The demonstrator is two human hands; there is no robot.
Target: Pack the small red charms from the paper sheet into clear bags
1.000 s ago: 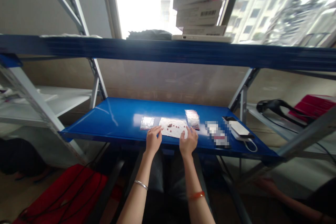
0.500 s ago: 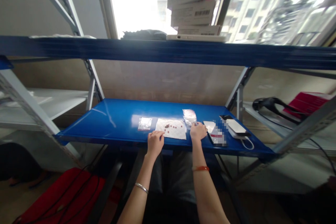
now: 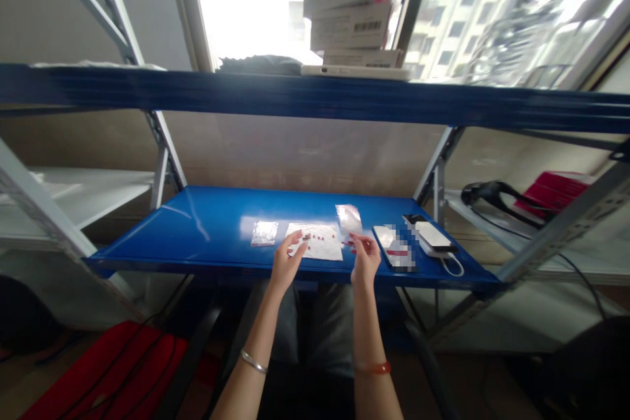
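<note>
Two hands have lifted off the blue steel shelf (image 3: 197,230): left hand (image 3: 287,264) narrow-fingered toward the white sheet (image 3: 319,251) of small red pieces (image 3: 322,234) at 1 o'clock, right hand (image 3: 365,261) pinched narrow below the clear bag (image 3: 349,219) at 11 o'clock, any hold too small to tell.

shelf (image 3: 197,223): glossy blue painted metal | bag (image 3: 349,218): clear shiny plastic | sheet (image 3: 322,252): matt white paper

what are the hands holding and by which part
The right hand seems to pinch a clear plastic bag by its lower edge; the left hand pinches a tiny dark item, too small to identify, above a white paper sheet.
</note>
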